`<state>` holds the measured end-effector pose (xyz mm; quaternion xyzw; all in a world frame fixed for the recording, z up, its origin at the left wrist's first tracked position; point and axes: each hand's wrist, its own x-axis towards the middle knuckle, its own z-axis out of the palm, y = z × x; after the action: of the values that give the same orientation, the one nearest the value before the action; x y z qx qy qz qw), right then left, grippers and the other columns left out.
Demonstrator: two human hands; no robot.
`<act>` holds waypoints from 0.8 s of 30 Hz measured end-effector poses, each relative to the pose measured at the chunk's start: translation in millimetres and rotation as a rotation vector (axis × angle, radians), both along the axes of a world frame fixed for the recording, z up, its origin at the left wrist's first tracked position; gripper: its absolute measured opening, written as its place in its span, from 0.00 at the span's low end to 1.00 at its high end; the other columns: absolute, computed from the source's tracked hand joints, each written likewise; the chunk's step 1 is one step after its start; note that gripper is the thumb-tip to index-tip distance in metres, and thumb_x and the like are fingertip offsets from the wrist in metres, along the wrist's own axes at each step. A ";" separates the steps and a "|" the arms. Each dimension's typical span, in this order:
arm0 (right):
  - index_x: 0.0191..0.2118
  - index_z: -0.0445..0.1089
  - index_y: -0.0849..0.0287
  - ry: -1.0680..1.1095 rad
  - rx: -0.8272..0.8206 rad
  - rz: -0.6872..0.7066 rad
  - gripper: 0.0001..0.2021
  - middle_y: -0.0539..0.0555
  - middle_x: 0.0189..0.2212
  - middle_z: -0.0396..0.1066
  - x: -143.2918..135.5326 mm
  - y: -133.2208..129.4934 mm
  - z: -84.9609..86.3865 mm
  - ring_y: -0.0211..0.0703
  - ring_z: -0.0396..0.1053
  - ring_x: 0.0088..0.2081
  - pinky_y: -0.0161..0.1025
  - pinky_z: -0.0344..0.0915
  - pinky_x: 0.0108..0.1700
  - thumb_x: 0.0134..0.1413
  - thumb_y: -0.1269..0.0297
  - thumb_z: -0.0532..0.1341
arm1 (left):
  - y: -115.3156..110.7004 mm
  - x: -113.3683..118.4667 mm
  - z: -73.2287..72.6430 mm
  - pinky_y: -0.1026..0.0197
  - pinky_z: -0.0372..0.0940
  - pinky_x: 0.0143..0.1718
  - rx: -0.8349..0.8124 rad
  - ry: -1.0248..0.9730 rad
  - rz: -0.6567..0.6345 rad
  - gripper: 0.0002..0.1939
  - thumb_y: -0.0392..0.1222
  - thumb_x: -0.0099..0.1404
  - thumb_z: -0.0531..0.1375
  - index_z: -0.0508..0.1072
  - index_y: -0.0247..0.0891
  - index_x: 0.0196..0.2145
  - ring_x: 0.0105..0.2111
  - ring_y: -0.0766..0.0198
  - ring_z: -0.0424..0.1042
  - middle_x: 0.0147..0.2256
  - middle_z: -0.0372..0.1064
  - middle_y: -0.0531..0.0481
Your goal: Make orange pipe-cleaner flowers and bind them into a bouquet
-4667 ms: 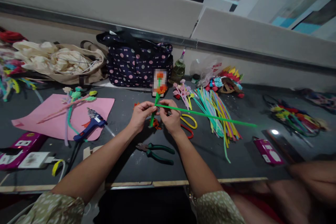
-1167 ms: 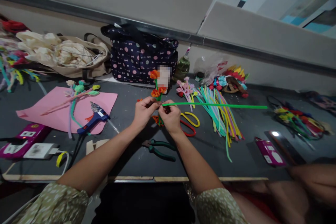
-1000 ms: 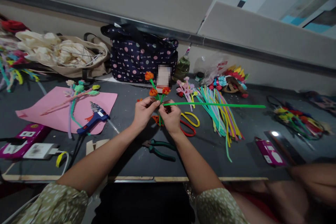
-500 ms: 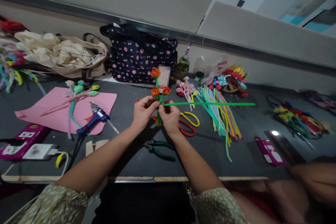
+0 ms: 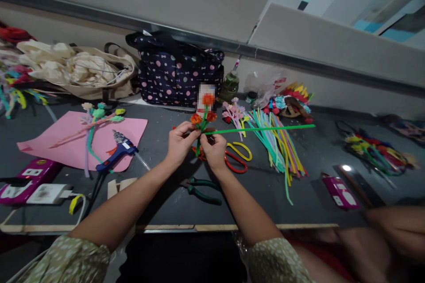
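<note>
The orange pipe-cleaner flowers (image 5: 203,112) rise from between my hands, above the tabletop (image 5: 265,194). My left hand (image 5: 178,141) and right hand (image 5: 215,150) pinch the stems together, fingertips nearly touching. A long green pipe cleaner (image 5: 262,129) runs rightward from that pinch. The fingers hide the join, and a blurred patch covers the top bloom.

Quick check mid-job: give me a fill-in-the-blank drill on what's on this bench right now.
Both hands, left hand and right hand, pinch a bunch of ____ pipe-cleaner flowers.
The long green pipe cleaner sticks out toward the person's ____.
The blue glue gun lies partly on the ____ paper sheet.
The green-handled pliers lie ____ the hands.

Missing: orange; right; pink; below
</note>
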<state>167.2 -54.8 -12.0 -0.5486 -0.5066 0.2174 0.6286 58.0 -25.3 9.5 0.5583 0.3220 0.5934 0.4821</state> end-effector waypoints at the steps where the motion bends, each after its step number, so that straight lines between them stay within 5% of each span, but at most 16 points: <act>1: 0.31 0.70 0.61 0.007 0.004 0.000 0.07 0.49 0.24 0.67 0.0 0.1 0.8 0.35 0.63 0.23 0.33 0.62 0.27 0.49 0.63 0.60 | 0.4 -0.2 0.0 0.64 0.60 0.36 -0.004 -0.008 -0.017 0.04 0.39 0.53 0.65 0.74 0.37 0.23 0.31 0.65 0.64 0.28 0.65 0.52; 16: 0.28 0.68 0.62 0.176 -0.005 -0.019 0.08 0.49 0.23 0.67 -5.8 1.1 3.4 0.35 0.63 0.24 0.33 0.62 0.28 0.47 0.61 0.62 | 3.1 5.4 -8.7 0.68 0.61 0.30 -0.288 -0.249 -0.137 0.08 0.39 0.48 0.68 0.73 0.34 0.25 0.26 0.71 0.63 0.25 0.65 0.55; 24: 0.29 0.69 0.62 0.218 0.011 0.018 0.08 0.50 0.25 0.69 -7.2 0.9 4.0 0.36 0.66 0.26 0.33 0.65 0.30 0.48 0.61 0.62 | 3.0 5.6 -6.5 0.68 0.61 0.29 -0.276 -0.229 -0.098 0.10 0.42 0.49 0.69 0.73 0.34 0.26 0.25 0.72 0.63 0.25 0.66 0.55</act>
<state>160.0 -54.0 -8.0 -0.5134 -0.4415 0.2786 0.6811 63.5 -22.3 3.0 0.4306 0.3157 0.5791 0.6161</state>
